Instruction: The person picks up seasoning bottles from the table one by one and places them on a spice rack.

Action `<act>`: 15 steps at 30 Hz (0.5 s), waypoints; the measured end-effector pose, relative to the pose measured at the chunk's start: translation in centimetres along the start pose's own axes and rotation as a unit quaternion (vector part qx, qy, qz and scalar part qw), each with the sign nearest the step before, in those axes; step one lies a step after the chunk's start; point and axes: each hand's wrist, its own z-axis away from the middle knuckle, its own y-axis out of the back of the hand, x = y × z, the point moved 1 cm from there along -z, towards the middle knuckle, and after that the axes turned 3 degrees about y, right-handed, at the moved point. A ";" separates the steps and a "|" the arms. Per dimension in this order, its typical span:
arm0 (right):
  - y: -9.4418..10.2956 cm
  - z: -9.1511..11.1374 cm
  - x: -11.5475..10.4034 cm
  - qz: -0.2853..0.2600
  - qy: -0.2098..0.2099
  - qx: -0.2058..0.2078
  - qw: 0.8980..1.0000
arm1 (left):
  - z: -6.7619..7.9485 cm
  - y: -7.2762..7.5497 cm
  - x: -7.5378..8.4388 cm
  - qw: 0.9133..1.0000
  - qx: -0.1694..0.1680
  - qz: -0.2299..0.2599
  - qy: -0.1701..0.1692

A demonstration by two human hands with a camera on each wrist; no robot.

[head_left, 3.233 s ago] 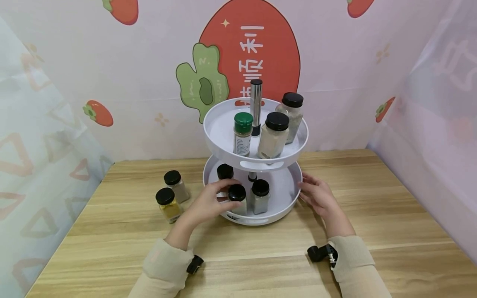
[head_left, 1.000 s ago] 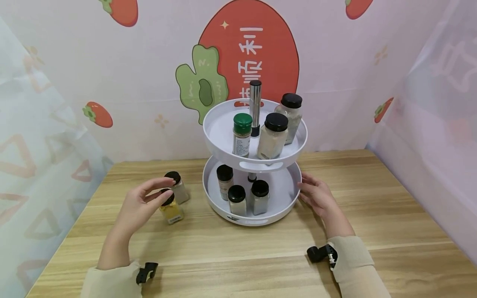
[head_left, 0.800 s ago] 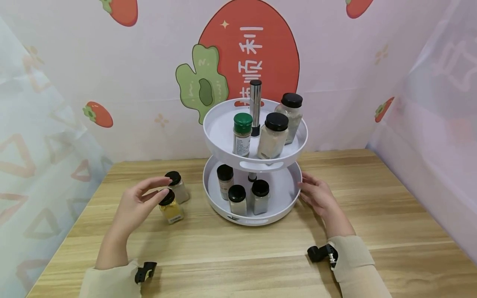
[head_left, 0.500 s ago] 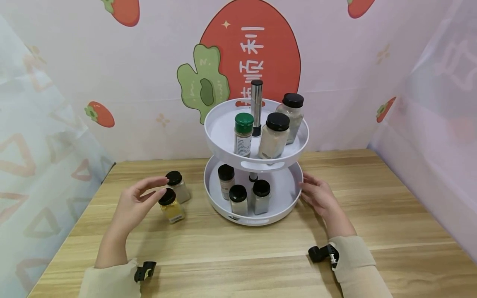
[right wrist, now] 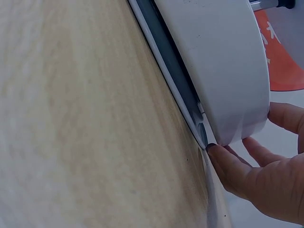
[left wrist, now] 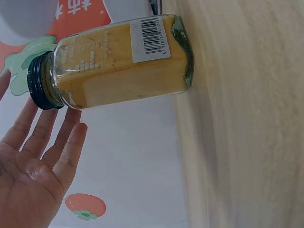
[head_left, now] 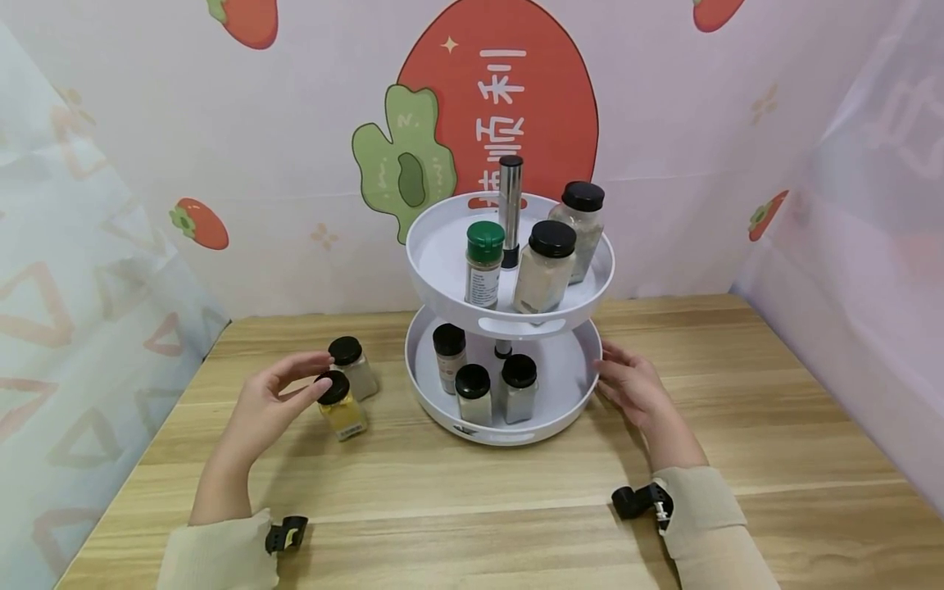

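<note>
A jar of yellow spice [head_left: 342, 416] with a black lid stands on the table at the left. My left hand [head_left: 261, 406] is beside it, thumb and forefinger apart near its lid; whether they touch it I cannot tell. In the left wrist view the jar [left wrist: 118, 61] shows a barcode label, and the fingers are fairly straight. Just behind stands a pale spice jar [head_left: 360, 377]. My right hand [head_left: 640, 392] holds the right rim of the lower tier of a white two-tier turntable [head_left: 568, 410]; in the right wrist view its fingers [right wrist: 232, 168] meet the tier's lower edge.
On the upper tier [head_left: 442, 270] stand a green-capped shaker [head_left: 483, 266] and two black-lidded jars, the nearer jar [head_left: 544, 274] in front. The lower tier carries three black-lidded jars, one a front jar [head_left: 474, 401]. A metal post [head_left: 510, 205] rises through the middle.
My left hand has let go of a jar on the lower tier and moved left to the yellow spice jar. The right hand has stayed at the turntable's rim.
</note>
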 end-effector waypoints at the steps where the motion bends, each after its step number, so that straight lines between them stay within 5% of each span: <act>1: 0.0 0.0 0.0 -0.001 0.000 0.000 1.000 | 0.0 0.0 -0.1 1.000 -0.003 -0.006 0.005; 15: 0.1 -0.1 0.2 -0.004 0.002 -0.001 1.000 | 0.1 0.2 -0.6 0.995 -0.049 -0.070 0.054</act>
